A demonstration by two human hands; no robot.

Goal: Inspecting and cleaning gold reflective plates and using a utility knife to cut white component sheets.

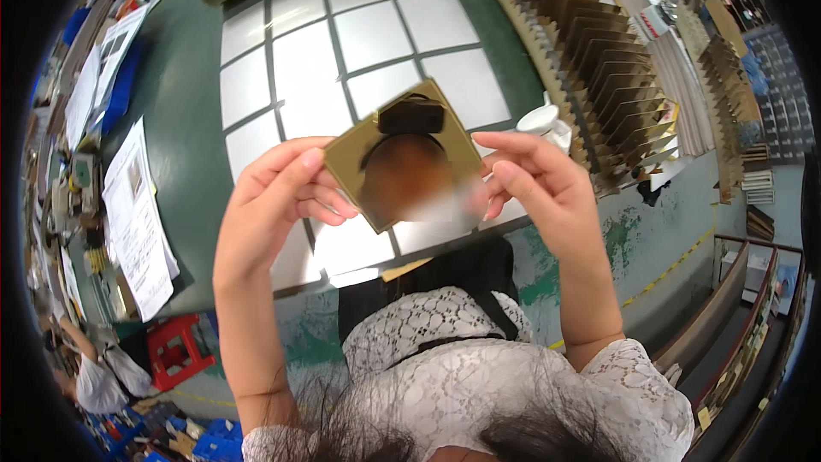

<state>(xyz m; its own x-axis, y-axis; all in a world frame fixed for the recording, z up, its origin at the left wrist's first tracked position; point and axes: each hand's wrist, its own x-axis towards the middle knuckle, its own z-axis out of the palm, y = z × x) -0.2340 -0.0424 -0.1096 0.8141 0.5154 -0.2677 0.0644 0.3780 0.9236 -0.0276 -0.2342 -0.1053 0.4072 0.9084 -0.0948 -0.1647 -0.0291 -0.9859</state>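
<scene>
**Gold square card held up in both hands**

We note a shiny gold square card (402,154) raised in front of the person, turned so one corner points far and one near. Its face acts like a mirror; the reflection is blurred, so we leave it out.

Left hand (286,188): grip closed on the card's left corner, thumb and fingers pinching the edge.

Right hand (530,180): grip closed on the card's right side, thumb on the near face; the fingertips behind are partly blurred, so how many touch it we cannot tell.

The card sits above the near edge of a dark green surface (184,145), not touching it. On that surface, beyond the card, lie white square sheets (359,43) in a grid. Left of them, printed papers (137,222). Right of the card, a white cup (546,122), near a long row of upright brown card dividers (616,60).

Near left, on the floor, a red stool (178,349) and another person's bent figure (94,376).
</scene>
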